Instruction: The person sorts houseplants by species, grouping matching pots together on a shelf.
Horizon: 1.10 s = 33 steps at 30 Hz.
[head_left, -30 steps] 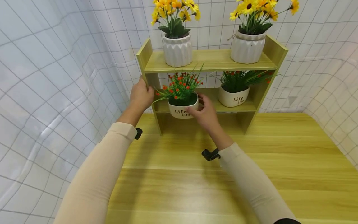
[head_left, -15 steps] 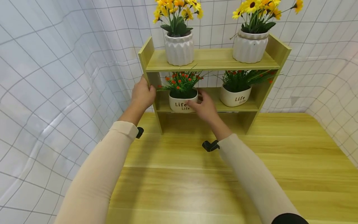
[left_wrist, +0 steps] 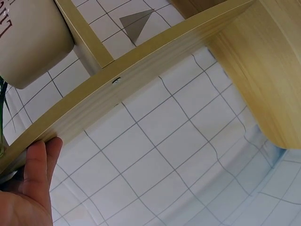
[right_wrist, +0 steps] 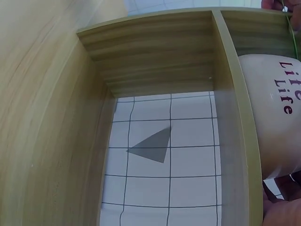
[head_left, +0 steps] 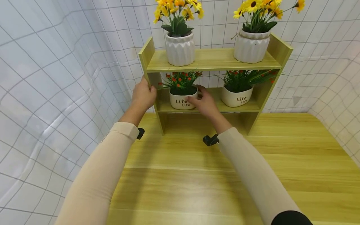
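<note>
My right hand (head_left: 207,103) holds a white oval flowerpot (head_left: 175,101) lettered "Life Life", thumb on its front and fingers round its right side. Small red flowers (head_left: 180,80) and green leaves grow from it. The pot sits over the left part of the middle board (head_left: 225,107) of a wooden shelf. My left hand (head_left: 142,95) grips the left side panel (head_left: 152,82). In the left wrist view, its fingers (left_wrist: 36,165) wrap that panel's edge. The right wrist view shows the pot (right_wrist: 275,127) just above the board, with part of the right hand (right_wrist: 284,213) under it.
A matching flowerpot (head_left: 234,97) stands at the right on the middle board. Two white ribbed pots (head_left: 180,50) with yellow flowers (head_left: 254,7) stand on the top board. The shelf rests on a wooden table (head_left: 185,187), with a white grid-patterned curtain (head_left: 56,93) around it.
My right hand has moved the flowerpot back and inward, from in front of the middle board onto it. The left hand stays on the side panel. The view shifted slightly at first.
</note>
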{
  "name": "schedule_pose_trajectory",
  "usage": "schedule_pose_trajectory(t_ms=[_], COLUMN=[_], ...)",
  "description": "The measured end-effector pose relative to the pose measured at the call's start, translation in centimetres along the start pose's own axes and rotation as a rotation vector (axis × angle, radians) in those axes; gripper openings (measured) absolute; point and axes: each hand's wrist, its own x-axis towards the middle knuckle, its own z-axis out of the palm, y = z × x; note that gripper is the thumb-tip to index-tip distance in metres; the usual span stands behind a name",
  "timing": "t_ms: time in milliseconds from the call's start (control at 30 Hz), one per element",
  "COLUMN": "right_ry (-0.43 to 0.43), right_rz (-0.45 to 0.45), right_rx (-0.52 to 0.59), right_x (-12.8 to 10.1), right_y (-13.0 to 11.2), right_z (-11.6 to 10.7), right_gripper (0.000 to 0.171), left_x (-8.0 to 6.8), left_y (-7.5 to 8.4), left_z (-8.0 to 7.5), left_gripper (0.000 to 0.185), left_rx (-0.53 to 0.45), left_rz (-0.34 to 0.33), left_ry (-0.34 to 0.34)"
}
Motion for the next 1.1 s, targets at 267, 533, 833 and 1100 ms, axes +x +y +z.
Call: schedule_pose_trajectory(t_ms=[267,533,833,1100], right_ry=[-0.003,0.011,0.045,0.136], right_rz=[0.009,0.017,0.018,-0.071], right_rx=[0.014,0.025,0.039,0.043], right_x=[0.7,1.3,0.8,-2.2], right_y=[-0.2,0.0,0.7,1.1], right_z=[0.3,0.4,0.1,-0.1], right_gripper=[0.085,0.088,0.09,0.073], left_x=[-0.2,0.0,-0.6,-4.8], left_y=[0.0,-0.1,-0.1,-2.1], left_z=[-0.1,0.1,0.9,3.7], left_gripper=[0.037,0.037,0.037,0.048], left_rx=[-0.006,-0.006,-0.038,-0.371], left_rz=[0.005,0.009,0.037,0.0], left_ry=[0.009,0.005,0.03,0.197])
